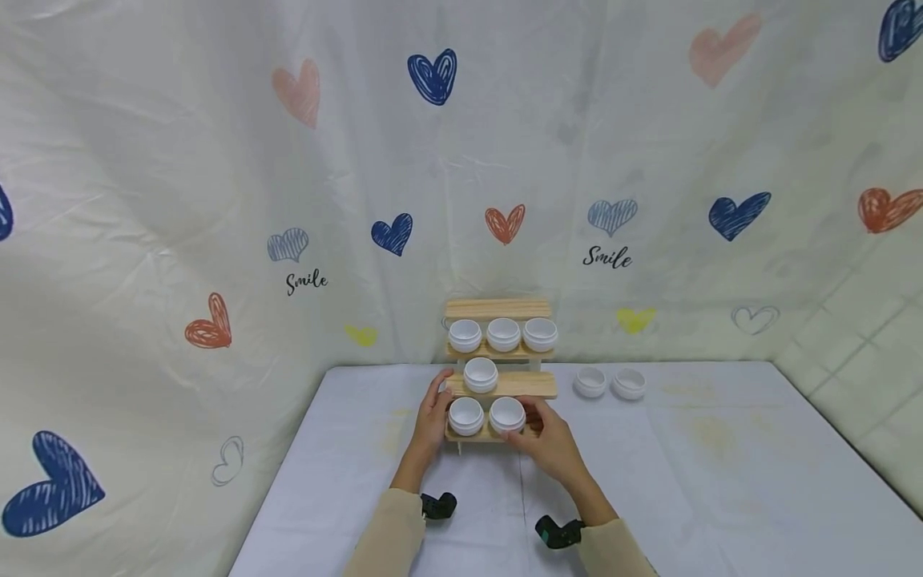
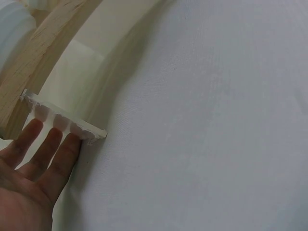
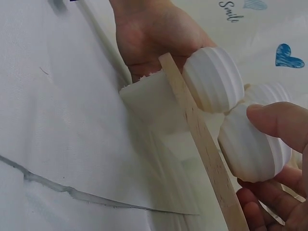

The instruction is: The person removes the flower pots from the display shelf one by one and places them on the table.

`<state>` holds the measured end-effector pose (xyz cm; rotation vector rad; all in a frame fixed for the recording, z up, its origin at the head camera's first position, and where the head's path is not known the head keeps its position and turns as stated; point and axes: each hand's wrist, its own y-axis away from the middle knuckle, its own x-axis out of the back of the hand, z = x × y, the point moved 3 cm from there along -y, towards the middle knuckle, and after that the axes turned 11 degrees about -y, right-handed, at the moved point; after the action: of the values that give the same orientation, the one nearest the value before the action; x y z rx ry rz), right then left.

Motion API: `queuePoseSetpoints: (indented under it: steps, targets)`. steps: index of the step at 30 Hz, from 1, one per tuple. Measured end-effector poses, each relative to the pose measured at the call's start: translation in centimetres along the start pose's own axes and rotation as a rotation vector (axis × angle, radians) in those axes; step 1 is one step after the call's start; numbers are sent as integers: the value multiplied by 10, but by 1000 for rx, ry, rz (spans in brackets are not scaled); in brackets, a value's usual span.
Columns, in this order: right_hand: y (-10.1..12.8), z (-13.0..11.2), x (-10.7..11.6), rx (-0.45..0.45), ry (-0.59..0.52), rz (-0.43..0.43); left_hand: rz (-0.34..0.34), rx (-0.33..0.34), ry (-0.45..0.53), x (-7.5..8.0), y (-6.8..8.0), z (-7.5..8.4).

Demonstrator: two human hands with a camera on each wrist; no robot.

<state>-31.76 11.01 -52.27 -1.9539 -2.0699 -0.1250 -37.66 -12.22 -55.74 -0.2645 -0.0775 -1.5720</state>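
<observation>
The right hand (image 1: 551, 437) pinches a round, ridged white cup (image 1: 507, 415) between thumb and fingers, at the right of the lowest plank of a tiered stand of pale wooden planks (image 1: 530, 385). The left hand (image 1: 431, 417) has its fingers nearly straight and touches the stand's thin white side panel (image 2: 72, 120). The stand is near the far edge of the white-covered desk (image 1: 707, 497), just before a white cloth backdrop with printed hearts (image 1: 534, 144); the desk's left edge is nearer to it than the right, and bare surface extends to the right and near side.

Close to the pinched cup's left stands a similar white cup (image 1: 465, 416); the next plank, carrying one cup (image 1: 480, 375), rises behind. Three more cups (image 1: 503, 335) line a higher plank. Right of the stand, two loose white cups (image 1: 610, 384) sit side by side on the desk. The pinched cup looks upright, its mouth upward; whether its base touches the plank I cannot tell.
</observation>
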Motion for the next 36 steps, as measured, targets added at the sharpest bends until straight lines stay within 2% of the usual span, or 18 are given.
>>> queuePoseSetpoints:
  steps: [8, 18, 26, 36]
  targets:
    - [-2, 0, 0, -10, -26, 3, 30, -21, -8, -1, 2, 0]
    - [-3, 1, 2, -11, -54, 4, 57, -14, -39, -1, 0, -2]
    - [1, -1, 6, -25, -61, 6, 32, -14, -17, -2, 2, -3]
    - [0, 1, 7, -14, -190, 13, 37, -6, -21, 0, 3, -3]
